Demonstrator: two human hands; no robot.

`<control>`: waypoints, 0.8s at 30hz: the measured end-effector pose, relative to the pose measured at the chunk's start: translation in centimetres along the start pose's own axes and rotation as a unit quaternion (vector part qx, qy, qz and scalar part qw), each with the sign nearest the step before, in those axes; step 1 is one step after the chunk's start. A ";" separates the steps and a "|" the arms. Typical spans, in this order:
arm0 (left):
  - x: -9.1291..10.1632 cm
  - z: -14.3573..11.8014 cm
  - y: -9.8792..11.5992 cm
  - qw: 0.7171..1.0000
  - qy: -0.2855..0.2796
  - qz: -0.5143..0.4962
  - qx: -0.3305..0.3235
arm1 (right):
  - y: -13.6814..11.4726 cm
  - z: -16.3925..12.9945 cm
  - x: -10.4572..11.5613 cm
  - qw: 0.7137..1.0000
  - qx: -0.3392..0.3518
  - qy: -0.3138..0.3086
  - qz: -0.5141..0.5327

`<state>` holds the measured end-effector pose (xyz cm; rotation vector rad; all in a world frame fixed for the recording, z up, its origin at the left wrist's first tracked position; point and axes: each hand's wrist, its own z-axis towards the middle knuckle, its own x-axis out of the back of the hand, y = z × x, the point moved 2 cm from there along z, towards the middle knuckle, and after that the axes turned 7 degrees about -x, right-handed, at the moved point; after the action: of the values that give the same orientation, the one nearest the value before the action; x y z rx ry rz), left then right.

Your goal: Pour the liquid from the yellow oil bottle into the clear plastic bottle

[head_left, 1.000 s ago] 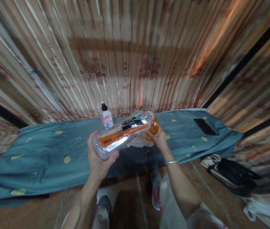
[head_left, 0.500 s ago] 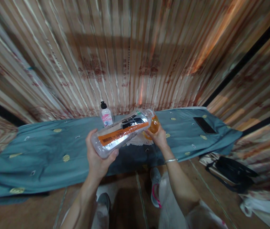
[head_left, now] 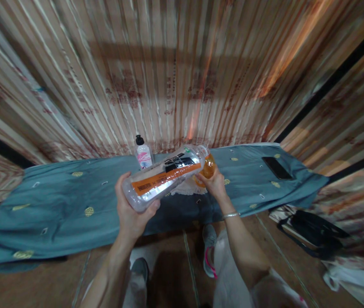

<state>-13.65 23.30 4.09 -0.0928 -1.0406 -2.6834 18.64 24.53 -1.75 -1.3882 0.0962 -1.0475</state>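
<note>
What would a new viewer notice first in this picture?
The big clear bottle with an orange label, tipped on its side in the left hand, its mouth at an amber glass steadied by the right hand. Behind them hangs a striped curtain, above a blue cloth.

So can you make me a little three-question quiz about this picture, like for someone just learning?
1. True or false: the left hand holds the big clear bottle upright.
2. What does the right hand touch? A) the black phone B) the glass of amber liquid C) the small pump bottle
3. Fill in: everything stands or lies on a ____ cloth with small gold patterns.

Key:
1. False; it is tilted, mouth toward the glass.
2. B
3. Blue
</note>
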 end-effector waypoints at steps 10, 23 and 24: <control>0.0 0.1 0.3 1.000 0.002 -0.005 -0.006 | -0.1 -0.1 0.1 1.000 -0.012 -0.008 -0.004; 0.0 0.0 0.2 1.000 -0.001 0.001 -0.017 | -0.4 -0.2 0.2 1.000 -0.012 -0.006 0.002; 0.0 0.1 0.2 1.000 -0.002 0.003 -0.017 | -0.3 -0.1 0.2 1.000 -0.012 -0.004 0.001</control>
<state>-13.59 23.21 4.25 -0.1070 -0.9955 -2.6976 18.47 24.37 -1.41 -1.4142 0.1041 -1.0417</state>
